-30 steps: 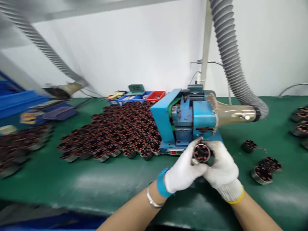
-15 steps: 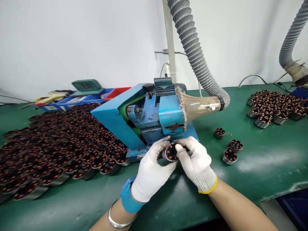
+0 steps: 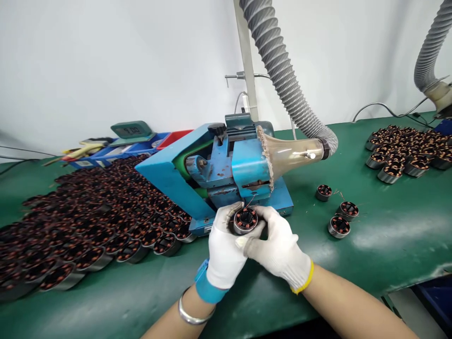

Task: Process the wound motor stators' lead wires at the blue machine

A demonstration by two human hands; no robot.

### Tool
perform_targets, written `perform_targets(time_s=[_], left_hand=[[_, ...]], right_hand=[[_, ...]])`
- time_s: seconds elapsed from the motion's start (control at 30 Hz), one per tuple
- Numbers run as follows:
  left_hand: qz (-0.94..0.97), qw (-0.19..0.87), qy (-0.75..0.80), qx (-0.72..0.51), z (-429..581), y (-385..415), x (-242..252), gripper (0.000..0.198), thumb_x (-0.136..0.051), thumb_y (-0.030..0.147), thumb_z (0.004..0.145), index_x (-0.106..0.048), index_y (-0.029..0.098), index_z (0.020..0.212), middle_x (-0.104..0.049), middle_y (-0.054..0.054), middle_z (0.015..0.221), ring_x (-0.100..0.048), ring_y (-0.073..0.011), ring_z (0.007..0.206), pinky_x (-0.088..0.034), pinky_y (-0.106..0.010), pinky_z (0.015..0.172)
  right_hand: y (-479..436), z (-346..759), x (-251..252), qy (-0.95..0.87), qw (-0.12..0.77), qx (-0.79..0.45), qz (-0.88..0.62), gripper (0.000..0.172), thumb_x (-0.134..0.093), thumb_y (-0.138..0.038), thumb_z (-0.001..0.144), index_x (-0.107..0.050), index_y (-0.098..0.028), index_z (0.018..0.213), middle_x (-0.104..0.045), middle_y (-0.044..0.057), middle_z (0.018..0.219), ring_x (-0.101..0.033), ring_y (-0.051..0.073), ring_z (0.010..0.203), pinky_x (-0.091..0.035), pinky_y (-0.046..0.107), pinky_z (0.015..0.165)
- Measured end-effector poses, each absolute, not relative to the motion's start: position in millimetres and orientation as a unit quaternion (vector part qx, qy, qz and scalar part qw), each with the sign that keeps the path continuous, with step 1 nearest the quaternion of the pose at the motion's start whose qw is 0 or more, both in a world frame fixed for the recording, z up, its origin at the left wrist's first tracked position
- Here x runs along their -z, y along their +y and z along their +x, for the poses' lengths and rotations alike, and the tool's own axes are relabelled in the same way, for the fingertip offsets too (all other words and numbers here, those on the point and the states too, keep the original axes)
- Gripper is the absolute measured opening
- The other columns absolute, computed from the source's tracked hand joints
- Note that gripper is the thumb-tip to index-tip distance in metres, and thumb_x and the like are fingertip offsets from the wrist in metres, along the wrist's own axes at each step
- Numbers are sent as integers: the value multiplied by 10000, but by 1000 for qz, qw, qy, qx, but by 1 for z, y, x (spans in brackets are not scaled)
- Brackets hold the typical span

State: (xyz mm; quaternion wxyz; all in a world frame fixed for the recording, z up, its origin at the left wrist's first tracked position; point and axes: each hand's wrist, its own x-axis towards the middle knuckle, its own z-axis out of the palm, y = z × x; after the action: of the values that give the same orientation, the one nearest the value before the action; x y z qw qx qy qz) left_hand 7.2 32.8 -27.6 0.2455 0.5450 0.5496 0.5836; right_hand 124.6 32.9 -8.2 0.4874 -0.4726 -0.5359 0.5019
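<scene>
A round metal motor stator point(image 3: 246, 219) with copper coils and thin wire ends faces up between my hands. My left hand point(image 3: 226, 247), in a white glove, is wrapped round its left side. My right hand point(image 3: 277, 245), gloved too, grips its right and lower edge with fingers and thumb. Just behind the hands stands a blue machine point(image 3: 217, 165) with a translucent funnel point(image 3: 293, 154) on its right side. Three loose stators point(image 3: 339, 227) lie to the right of my hands.
Many stators point(image 3: 123, 207) cover the left of the green table point(image 3: 384, 230), with another group point(image 3: 409, 150) at the back right. Blue bins point(image 3: 116, 153), a red bin point(image 3: 174, 138) and a small digital display point(image 3: 131, 130) stand behind. A grey hose point(image 3: 282, 70) hangs above.
The stator has turned to face up more fully and sits slightly further left. My right thumb has moved from its face to below it. The view has shifted a little.
</scene>
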Motion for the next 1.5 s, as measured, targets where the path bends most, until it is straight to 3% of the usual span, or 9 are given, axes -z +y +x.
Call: perform_targets(time_s=[0.2,0.37,0.77,0.97,1.4,1.5], left_hand=[[543,335,521,-567,12,32,23,578,-774,243,608,-554,182,1138,-673,-102,1117,-656,-267,1024,-530,-414,927],[497,383,492,-603,22,43,12,594,-811,217,547,-551,159,1079,-709,-101,1038,-685,-263,959,-554,-407,888],[505,341,539,-581,30,55,-1,465,-776,196,566,-594,164,993,-733,-85,947,-695,-260,898,-555,-402,848],[520,310,558,-568,34,57,-5,409,-761,166,568,-584,179,937,-726,-58,898,-691,-239,842,-556,-367,789],[529,299,537,-585,34,60,1,428,-774,136,546,-550,184,908,-689,-38,893,-663,-209,834,-539,-335,781],[530,287,537,-590,30,52,7,455,-786,137,532,-550,183,917,-676,-32,874,-659,-210,818,-540,-338,769]], right_hand=[[39,131,11,-594,513,-434,-442,448,-698,-273,687,-635,-189,1123,-631,77,1070,-628,224,987,-532,372,898],[51,140,10,-627,545,-365,-420,446,-683,-258,721,-619,-166,1153,-632,86,1088,-613,221,1023,-511,363,926],[60,136,8,-558,569,-424,-429,411,-689,-282,732,-649,-165,1124,-689,82,1055,-645,242,982,-535,385,891],[61,138,4,-559,572,-449,-399,311,-633,-273,793,-663,-177,1087,-705,60,1015,-667,230,930,-555,358,850],[63,141,9,-556,572,-473,-375,371,-620,-266,785,-632,-160,1141,-679,88,1097,-639,243,1016,-526,393,918],[57,143,7,-552,547,-477,-410,391,-657,-290,726,-626,-157,1092,-675,95,1064,-651,241,955,-546,387,858]])
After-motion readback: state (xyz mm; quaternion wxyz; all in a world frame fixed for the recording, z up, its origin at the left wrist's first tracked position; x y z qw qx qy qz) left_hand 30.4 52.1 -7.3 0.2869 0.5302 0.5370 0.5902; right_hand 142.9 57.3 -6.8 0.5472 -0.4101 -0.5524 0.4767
